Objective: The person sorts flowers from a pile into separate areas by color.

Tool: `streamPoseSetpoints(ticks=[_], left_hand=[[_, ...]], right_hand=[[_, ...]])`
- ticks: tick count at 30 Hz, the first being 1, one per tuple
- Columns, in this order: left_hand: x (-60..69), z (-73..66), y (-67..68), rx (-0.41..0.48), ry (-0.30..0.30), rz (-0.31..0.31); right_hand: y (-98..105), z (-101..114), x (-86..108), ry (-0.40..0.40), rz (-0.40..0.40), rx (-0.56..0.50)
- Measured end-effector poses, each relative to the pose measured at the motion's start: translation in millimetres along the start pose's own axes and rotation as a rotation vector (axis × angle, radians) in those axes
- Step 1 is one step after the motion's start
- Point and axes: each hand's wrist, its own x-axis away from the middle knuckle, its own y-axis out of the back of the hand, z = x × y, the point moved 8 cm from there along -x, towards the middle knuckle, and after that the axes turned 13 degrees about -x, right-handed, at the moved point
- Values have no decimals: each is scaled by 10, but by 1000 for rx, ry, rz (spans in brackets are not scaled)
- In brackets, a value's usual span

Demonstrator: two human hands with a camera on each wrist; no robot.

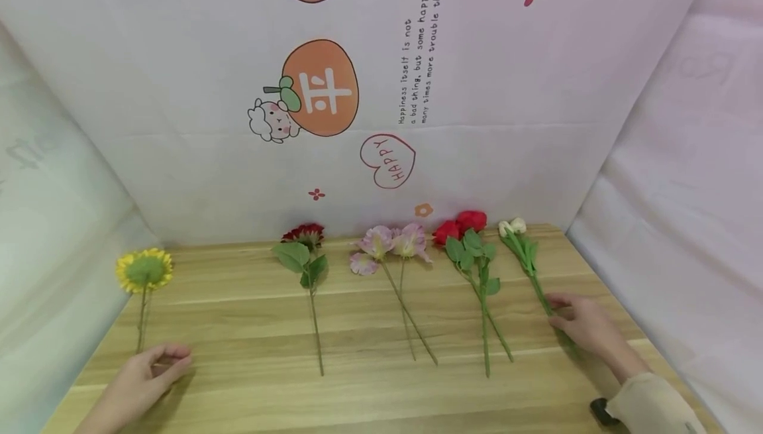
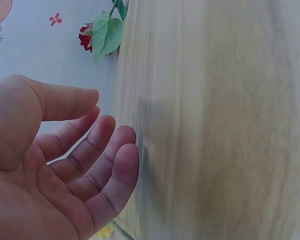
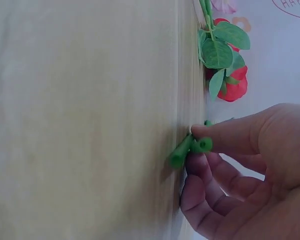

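My right hand [image 1: 585, 325] pinches the green stems of the white tulips [image 1: 527, 255] at the right side of the table. In the right wrist view, the cut stem ends [image 3: 178, 156] stick out between thumb and fingers, close to the wood. My left hand [image 1: 142, 376] holds nothing, its fingers loosely bent with a gap to the thumb. It is beside the lower stem of a yellow sunflower-like flower [image 1: 144, 270], which lies at the far left. In the left wrist view the palm and bent fingers [image 2: 124, 162] show plainly.
Between the hands lie a dark red flower [image 1: 304, 235], pink-lilac flowers [image 1: 377, 242] and red roses [image 1: 471, 220], heads toward the back. They rest on a wooden table [image 1: 250, 328]. A printed white cloth [image 1: 197, 156] rises behind, and white cloth also hangs at both sides.
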Motion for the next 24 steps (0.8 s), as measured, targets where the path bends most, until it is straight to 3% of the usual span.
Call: streamPoseSetpoints(ticks=[4,12,18,24], left_hand=[[-5,25,15,-15,-12,-13],[-38,64,55,1,2,4],[-42,70,110,-19,-10,7],[-54,42,148,-40,-28,-9]], right_hand=[[-30,14,19,6,1,-25],[-119,157,6,97,15,-95],[-126,137,-1,50,-9,-72],[-37,-4,-3,-72,-49,-18]])
